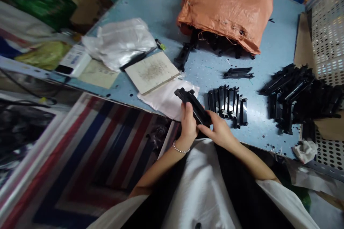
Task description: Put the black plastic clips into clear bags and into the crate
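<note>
Two bare forearms angle up from the bottom edge and meet over the near edge of the pale blue tabletop (161, 3). The left hand (188, 123), with a beaded bracelet (180, 149) on its wrist, stands upright with its back to the camera. Its fingers are curled shut around the middle of a long black plastic piece (191, 101). The right hand (219, 130) lies flatter, knuckles up, its fingertips closed on the piece's near end — so both hands grip the same part. The piece slants up and to the left just above the table edge, its far end over a white sheet of paper (163, 102).

At the far left lie a small white box (73, 61), a crumpled clear plastic bag (120, 41) and a beige square board (152, 71). Just right of the hands stands a tight row of black plastic pieces (228, 103), and behind it a separate pair of black pieces (238, 72) lies flat. Further back sits an orange woven sack (228, 3), with more black pieces showing at its mouth. At the right — a loose heap of black pieces (301, 96), beside a grey perforated metal panel (328, 35).
</note>
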Available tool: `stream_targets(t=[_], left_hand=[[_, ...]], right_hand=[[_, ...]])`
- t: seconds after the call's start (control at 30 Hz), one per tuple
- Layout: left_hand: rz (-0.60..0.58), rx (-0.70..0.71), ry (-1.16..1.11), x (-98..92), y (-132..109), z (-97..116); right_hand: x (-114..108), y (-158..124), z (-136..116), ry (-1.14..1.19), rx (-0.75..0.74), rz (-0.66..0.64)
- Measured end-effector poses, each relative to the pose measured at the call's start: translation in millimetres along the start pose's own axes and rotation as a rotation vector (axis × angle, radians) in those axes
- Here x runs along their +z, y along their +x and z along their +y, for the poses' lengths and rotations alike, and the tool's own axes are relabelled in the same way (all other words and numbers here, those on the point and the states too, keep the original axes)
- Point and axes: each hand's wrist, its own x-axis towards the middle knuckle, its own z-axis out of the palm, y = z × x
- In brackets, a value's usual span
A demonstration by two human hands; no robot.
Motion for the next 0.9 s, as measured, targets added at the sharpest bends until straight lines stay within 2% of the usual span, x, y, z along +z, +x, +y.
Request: stream_targets(t=[0.07, 0.13, 0.23, 0.33, 0.4, 0.47, 0.53, 0.63, 0.73, 0.8, 0.9], left_hand=[[-0.046, 0.069, 0.102, -2.9, -4.0, -6.6], [-0.134, 0.146, 0.283, -10.4, -2.6, -6.8], [-0.26, 0.379, 0.647, -29.9, 14.1, 5.3], [-0.186, 0.641, 1.019, -54.7, 43.1, 22.6], [-0.119, 0.688, 1.247, -69.6, 63.3, 31.6], [-0.15, 0.65, 1.373, -80.8, 81.5, 38.7], [-0.221, 0.567, 1.344, -88.2, 96.6, 45.9], [-0.24, 0.374, 1.107, -94.4, 111.3, 58.7], [-0.234, 0.188, 0.904, -96.1, 115.8, 69.9], [-0.254, 0.149, 0.869, -94.5, 115.5, 73.1], [-0.273, 0.152, 0.857, -90.9, 114.4, 71.5]], right_hand=[[9.9, 0.2, 3.5, 0.052, 0.055, 0.005], [10.6, 0.0, 8.5, 0.128, 0.103, -0.017], [0.9, 0.5, 17.8, 0.397, 0.232, 0.019], [-8.2, 3.7, 25.5, 0.762, 0.336, 0.114], [-8.6, 7.4, 27.5, 0.889, 0.351, 0.131], [-4.6, 11.6, 26.6, 0.943, 0.357, 0.117], [0.9, 15.2, 23.8, 0.981, 0.363, 0.109], [6.4, 17.6, 19.6, 1.053, 0.377, 0.094], [10.2, 16.4, 19.7, 1.146, 0.414, 0.055], [16.1, 15.8, 22.3, 1.23, 0.441, -0.03], [33.0, 18.3, 27.2, 1.415, 0.561, -0.275]])
